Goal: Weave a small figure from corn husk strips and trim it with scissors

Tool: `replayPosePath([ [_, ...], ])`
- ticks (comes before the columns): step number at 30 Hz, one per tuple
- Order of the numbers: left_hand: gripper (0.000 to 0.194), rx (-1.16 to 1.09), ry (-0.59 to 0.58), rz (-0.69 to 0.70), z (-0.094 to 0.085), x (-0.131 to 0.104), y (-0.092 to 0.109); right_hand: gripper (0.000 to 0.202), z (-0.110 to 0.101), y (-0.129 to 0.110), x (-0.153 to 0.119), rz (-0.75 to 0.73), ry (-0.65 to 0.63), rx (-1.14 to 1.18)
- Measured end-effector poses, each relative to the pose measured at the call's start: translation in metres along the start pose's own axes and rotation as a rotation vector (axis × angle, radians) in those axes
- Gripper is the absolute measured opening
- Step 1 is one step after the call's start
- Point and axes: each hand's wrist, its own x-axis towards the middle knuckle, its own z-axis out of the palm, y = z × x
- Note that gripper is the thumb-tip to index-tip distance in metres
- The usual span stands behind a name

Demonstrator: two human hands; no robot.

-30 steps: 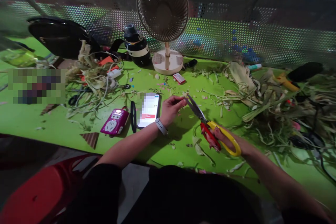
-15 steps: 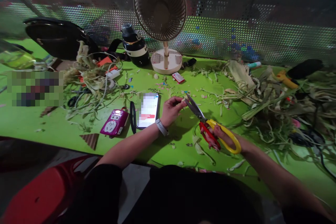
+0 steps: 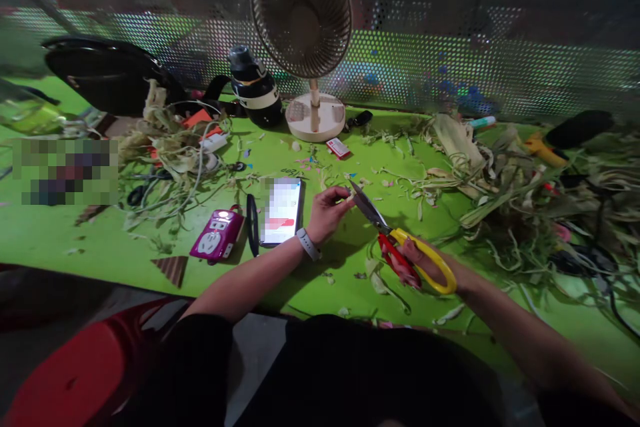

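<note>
My left hand (image 3: 327, 211), with a pale watch band at the wrist, pinches a small pale piece (image 3: 351, 200) too small to name. My right hand (image 3: 407, 259) is closed round the red and yellow handles of large scissors (image 3: 386, 233). Their metal blades point up and left, with the tips beside my left fingertips. Under both hands lies the green table (image 3: 345, 260), strewn with small scraps. Left of my left hand is a lit phone (image 3: 283, 212). A curled pale strip (image 3: 383, 283) lies below the scissors.
A fan (image 3: 315, 117) and a dark bottle (image 3: 257, 97) stand at the back. Dried husks (image 3: 463, 147) are heaped at the right, more (image 3: 170, 140) at the left with cables. A purple socket block (image 3: 219, 235) sits left of the phone. A red stool (image 3: 75, 367) is at lower left.
The view has shifted very slightly. Both hands and the scissors keep nearly the same pose, the blades still beside my left fingertips.
</note>
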Motion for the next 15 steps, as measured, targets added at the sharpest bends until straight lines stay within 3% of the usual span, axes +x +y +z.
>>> replayPosePath([
  [15,0.028,-0.012,-0.041,-0.008,-0.0051,0.0022,-0.0091,0.057,0.0024,-0.0011,-0.0020,0.050,0.017,-0.031],
])
